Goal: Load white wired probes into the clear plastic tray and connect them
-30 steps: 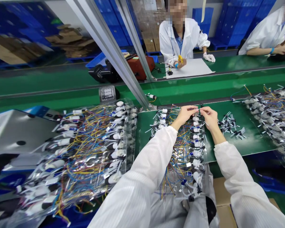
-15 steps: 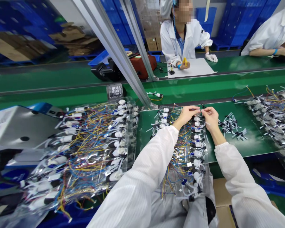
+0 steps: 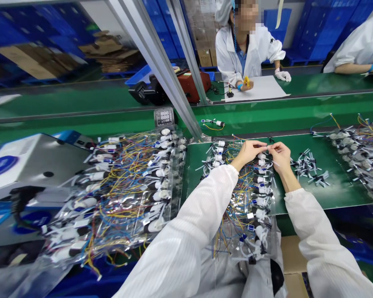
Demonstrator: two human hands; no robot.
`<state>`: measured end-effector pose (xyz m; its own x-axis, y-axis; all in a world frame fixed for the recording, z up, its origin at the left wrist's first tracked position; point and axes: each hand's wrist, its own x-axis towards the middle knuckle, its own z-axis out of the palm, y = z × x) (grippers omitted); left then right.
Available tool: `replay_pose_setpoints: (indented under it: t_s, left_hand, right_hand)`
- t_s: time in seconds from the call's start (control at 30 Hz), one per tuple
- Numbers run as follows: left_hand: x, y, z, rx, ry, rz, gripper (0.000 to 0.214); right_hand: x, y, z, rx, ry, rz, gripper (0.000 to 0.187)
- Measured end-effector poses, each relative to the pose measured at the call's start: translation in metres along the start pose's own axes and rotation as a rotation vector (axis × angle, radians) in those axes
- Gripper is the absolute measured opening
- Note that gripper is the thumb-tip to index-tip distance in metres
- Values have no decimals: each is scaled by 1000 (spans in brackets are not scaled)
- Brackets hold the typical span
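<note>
Thin dark-tipped wire (image 3: 257, 145) pinched between left hand (image 3: 248, 152) and right hand (image 3: 279, 157) fingertips, just above a clear plastic pack (image 3: 228, 250) of white wired connectors (image 3: 260, 201) with tangled yellow, blue and red leads, lying flat on green counter (image 3: 338, 198).

Left hand (image 3: 248, 151) and right hand (image 3: 280, 156) (both bare) nearly meet.

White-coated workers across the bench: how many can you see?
2: one person behind a white sheet, another person cut off at the right edge. More may be out of view.
</note>
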<state>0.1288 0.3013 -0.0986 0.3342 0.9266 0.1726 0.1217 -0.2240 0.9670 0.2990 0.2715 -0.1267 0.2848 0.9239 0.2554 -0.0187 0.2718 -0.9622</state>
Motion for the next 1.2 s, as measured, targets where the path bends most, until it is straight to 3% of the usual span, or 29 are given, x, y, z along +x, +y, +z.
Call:
replay_pose_setpoints:
  t_s: [0.2,0.5,0.83,1.1,1.2]
  left_hand:
    - [-2,-2,-2,-24,-13,11,38]
    - [1,-13,0,-117,44,-3,36]
    - [0,-19,2,-117,40,8,36]
    - [-3,-11,4,-93,43,23,35]
    - [-4,1,7,-30,17,3,41]
  right_hand:
    - [3,1,-5,-2,-103,7,26]
    - [0,-4,3,31,7,1,31]
    - [-3,-11,2,41,-47,40,36]
    - [1,-6,-1,-126,-76,-77,23]
    - [7,-2,-6,-219,-38,-146,17]
